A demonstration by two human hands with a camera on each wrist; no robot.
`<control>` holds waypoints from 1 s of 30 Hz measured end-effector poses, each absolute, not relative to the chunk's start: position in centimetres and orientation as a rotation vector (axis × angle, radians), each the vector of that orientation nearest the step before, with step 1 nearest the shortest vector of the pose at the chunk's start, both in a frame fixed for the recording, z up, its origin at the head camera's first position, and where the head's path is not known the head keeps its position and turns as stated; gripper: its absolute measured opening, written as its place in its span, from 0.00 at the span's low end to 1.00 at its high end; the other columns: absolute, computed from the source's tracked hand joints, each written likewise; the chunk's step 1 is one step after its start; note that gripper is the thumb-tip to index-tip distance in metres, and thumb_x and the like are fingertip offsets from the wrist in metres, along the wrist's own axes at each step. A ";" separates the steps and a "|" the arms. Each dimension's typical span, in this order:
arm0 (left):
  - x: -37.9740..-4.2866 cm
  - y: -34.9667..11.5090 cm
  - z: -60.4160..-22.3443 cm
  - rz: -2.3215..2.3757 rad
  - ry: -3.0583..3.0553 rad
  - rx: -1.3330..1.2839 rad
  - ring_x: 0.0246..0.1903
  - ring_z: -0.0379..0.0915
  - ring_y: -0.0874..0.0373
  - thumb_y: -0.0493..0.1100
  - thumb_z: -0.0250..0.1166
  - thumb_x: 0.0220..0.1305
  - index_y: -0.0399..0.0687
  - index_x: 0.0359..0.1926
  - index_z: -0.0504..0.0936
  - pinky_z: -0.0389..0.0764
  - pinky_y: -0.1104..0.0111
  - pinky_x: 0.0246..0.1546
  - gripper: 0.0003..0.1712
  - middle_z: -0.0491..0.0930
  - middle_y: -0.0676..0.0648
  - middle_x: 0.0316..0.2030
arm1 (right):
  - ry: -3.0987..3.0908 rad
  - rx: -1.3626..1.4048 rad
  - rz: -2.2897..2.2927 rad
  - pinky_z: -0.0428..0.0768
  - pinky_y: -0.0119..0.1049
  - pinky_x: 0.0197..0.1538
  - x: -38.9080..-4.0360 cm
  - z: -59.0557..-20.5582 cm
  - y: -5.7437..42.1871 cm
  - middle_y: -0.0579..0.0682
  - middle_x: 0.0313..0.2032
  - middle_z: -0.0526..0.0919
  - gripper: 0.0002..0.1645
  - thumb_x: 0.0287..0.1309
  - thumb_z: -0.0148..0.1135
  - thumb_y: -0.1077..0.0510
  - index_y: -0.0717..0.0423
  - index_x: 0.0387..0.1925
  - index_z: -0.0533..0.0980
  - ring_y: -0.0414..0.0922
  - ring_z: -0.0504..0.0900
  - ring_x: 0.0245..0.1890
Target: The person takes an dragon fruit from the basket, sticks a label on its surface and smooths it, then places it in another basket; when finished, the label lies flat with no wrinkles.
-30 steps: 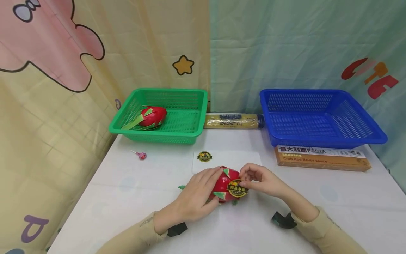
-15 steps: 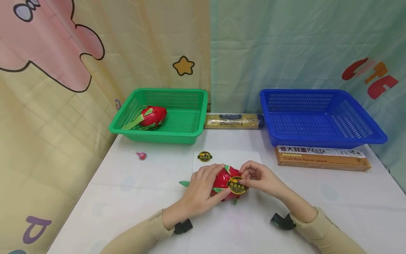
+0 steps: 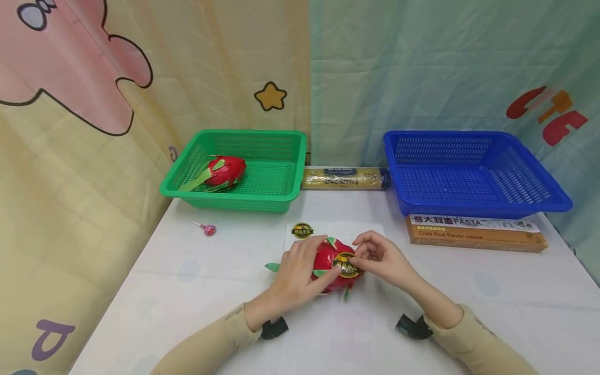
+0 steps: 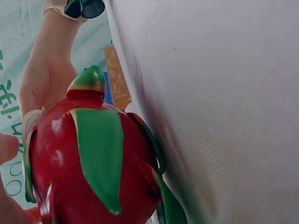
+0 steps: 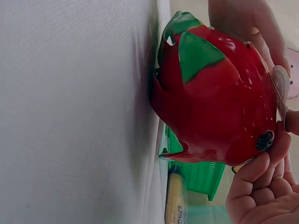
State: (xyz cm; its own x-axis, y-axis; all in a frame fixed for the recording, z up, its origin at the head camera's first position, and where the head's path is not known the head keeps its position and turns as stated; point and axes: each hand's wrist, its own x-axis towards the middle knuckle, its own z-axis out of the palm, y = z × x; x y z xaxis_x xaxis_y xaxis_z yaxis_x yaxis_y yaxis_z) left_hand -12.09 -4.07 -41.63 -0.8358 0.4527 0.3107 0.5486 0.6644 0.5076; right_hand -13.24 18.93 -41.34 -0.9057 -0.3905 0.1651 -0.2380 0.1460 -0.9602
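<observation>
A red dragon fruit [image 3: 324,256] with green scales rests on the white table. My left hand [image 3: 296,276] holds it from the left, fingers over the top and thumb along the near side. A round black-and-gold sticker [image 3: 346,266] is against its right side. The thumb and index finger of my right hand [image 3: 385,260] pinch the sticker's right edge. In the right wrist view, the sticker [image 5: 280,86] stands partly away from the skin. My left thumb tip touches its lower left edge. Behind the fruit, a white sheet [image 3: 349,230] bears a matching sticker [image 3: 302,230].
A green basket [image 3: 234,199] holding another dragon fruit [image 3: 227,171] stands back left. A blue basket [image 3: 473,207] stands back right, with a pasta box [image 3: 475,237] before it. A spaghetti pack [image 3: 344,179] lies between the baskets. A lollipop [image 3: 209,229] lies left.
Both hands and the dragon fruit have shifted slightly away from me. The left thumb has moved up to the sticker, which now sits flatter against the fruit.
</observation>
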 end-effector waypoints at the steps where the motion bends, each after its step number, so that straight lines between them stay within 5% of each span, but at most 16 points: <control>1: -12.1 -4.0 -41.6 -0.902 -2.721 -0.815 0.55 0.60 0.58 0.70 0.49 0.62 0.53 0.65 0.59 0.71 0.58 0.45 0.39 0.68 0.51 0.56 | 2.280 -0.622 -1.878 0.75 0.28 0.32 -13.3 -41.3 18.9 0.50 0.28 0.79 0.19 0.53 0.65 0.69 0.73 0.44 0.68 0.38 0.77 0.28; 13: -12.2 -3.6 -41.9 -0.874 -2.698 -0.727 0.52 0.63 0.57 0.70 0.57 0.55 0.54 0.62 0.61 0.71 0.61 0.42 0.41 0.70 0.51 0.55 | 2.337 -0.550 -1.927 0.76 0.29 0.31 -13.2 -41.7 18.5 0.52 0.30 0.78 0.20 0.52 0.66 0.68 0.73 0.43 0.68 0.40 0.77 0.28; 19: -12.3 -3.6 -41.9 -0.894 -2.709 -0.703 0.51 0.63 0.58 0.68 0.61 0.52 0.54 0.62 0.62 0.70 0.61 0.42 0.41 0.71 0.52 0.54 | 2.419 -0.490 -1.803 0.75 0.42 0.52 -13.0 -42.1 17.4 0.62 0.52 0.72 0.27 0.55 0.65 0.61 0.63 0.54 0.67 0.51 0.72 0.52; 24: -12.5 -3.4 -42.1 -0.916 -2.694 -0.694 0.50 0.64 0.58 0.71 0.57 0.55 0.51 0.62 0.64 0.68 0.58 0.44 0.42 0.70 0.52 0.55 | 2.261 -0.399 -1.738 0.71 0.46 0.55 -12.8 -42.5 16.4 0.57 0.59 0.68 0.30 0.62 0.58 0.52 0.52 0.64 0.62 0.55 0.68 0.57; 30: -12.8 -3.1 -42.1 -0.960 -2.660 -0.683 0.51 0.64 0.57 0.68 0.48 0.63 0.49 0.55 0.73 0.68 0.59 0.41 0.33 0.72 0.51 0.53 | 2.271 -0.324 -1.839 0.71 0.38 0.54 -12.8 -42.6 16.2 0.57 0.57 0.72 0.23 0.66 0.52 0.54 0.57 0.60 0.69 0.51 0.68 0.56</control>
